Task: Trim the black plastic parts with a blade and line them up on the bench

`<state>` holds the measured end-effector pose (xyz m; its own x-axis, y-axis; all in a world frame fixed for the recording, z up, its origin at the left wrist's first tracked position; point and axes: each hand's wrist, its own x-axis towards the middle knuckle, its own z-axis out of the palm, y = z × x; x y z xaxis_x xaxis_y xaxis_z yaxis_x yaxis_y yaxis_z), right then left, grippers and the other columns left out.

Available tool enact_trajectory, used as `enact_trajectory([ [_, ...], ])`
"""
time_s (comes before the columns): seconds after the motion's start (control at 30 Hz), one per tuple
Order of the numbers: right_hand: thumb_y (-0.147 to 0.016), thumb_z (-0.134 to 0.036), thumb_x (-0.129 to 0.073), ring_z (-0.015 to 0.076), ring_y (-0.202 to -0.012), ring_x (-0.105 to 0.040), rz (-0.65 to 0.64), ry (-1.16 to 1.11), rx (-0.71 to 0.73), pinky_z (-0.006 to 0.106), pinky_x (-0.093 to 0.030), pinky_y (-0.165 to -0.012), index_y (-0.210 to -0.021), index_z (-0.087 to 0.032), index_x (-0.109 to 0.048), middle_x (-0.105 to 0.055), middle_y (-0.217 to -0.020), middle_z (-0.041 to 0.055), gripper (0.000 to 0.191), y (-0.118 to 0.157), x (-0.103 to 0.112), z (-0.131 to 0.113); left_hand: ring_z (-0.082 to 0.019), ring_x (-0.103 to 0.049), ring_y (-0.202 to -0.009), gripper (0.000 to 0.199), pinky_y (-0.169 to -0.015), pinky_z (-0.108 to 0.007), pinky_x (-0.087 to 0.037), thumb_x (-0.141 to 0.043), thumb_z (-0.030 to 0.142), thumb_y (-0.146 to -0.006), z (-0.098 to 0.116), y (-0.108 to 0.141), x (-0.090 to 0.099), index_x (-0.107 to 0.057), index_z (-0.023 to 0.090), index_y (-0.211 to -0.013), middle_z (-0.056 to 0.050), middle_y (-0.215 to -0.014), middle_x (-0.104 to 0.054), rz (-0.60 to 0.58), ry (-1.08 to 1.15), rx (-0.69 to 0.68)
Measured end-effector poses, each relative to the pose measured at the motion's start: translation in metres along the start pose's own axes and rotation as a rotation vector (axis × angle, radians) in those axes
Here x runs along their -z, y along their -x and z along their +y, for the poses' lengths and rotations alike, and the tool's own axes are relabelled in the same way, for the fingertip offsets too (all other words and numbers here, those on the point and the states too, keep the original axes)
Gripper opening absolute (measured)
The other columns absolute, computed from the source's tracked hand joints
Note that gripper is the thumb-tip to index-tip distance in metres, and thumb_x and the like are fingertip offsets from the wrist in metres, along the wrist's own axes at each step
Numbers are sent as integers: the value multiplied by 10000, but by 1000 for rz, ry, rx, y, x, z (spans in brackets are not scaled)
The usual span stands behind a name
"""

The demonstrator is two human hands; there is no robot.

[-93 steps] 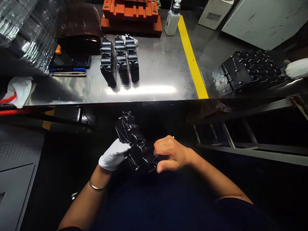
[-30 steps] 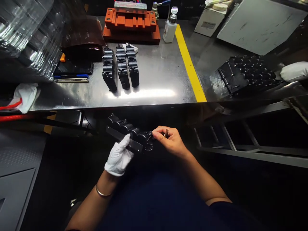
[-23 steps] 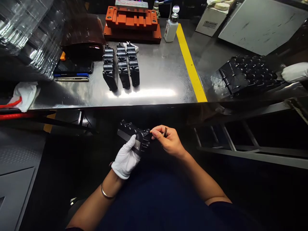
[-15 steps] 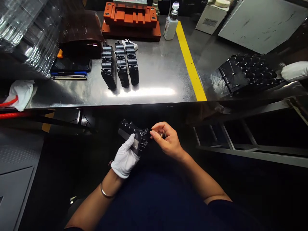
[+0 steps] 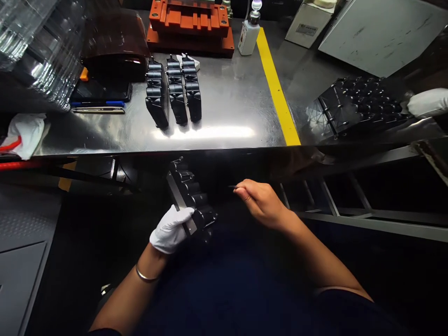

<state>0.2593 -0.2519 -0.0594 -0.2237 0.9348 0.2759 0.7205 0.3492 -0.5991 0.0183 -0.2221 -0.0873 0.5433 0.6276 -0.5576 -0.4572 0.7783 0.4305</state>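
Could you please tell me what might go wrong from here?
The left hand holds the black part in front of the bench, not over it, so a loosened grip could let it drop. The thin dark item in the bare right hand points toward that part and might scratch it in a slip.

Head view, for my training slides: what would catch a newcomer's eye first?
The orange fixture at the back and the yellow stripe across the metal bench stand out. In front, the gloved left hand grips a black part; the bare right hand pinches a thin dark item.
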Motion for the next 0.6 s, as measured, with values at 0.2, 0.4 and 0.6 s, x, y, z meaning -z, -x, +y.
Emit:
enact_trajectory([
  [0.2, -871, -639, -457, 81, -490, -372, -118, -166, 318, 232, -264, -461, -596, -174, -476, -430, -535, -29, 540, -13, -21, -28, -251, -712, -756, 288, -698, -308, -581, -753, 138, -627, 2, 5, -7, -740, 142, -915, -98, -853, -754, -68, -171, -49],
  [0.4, -905, -591, -435, 85, -496, -329, 16, -7, 321, 257, -206, -477, -528, -177, -430, -367, -523, -32, 561, -12, -32, -21, -187, -709, -727, 168, -701, -260, -580, -710, 96, -665, -7, 2, -6, -710, 174, -813, -36, -824, -751, 32, -31, -88],
  [0.6, -919, -583, -408, 97, -525, -351, 114, 111, 272, 251, -239, -491, -578, -167, -499, -410, -560, -13, 546, -12, -32, -21, -160, -718, -681, 151, -662, -208, -591, -686, 54, -698, -12, 1, -16, -662, 184, -624, 0, -707, -742, 95, 125, -35],
])
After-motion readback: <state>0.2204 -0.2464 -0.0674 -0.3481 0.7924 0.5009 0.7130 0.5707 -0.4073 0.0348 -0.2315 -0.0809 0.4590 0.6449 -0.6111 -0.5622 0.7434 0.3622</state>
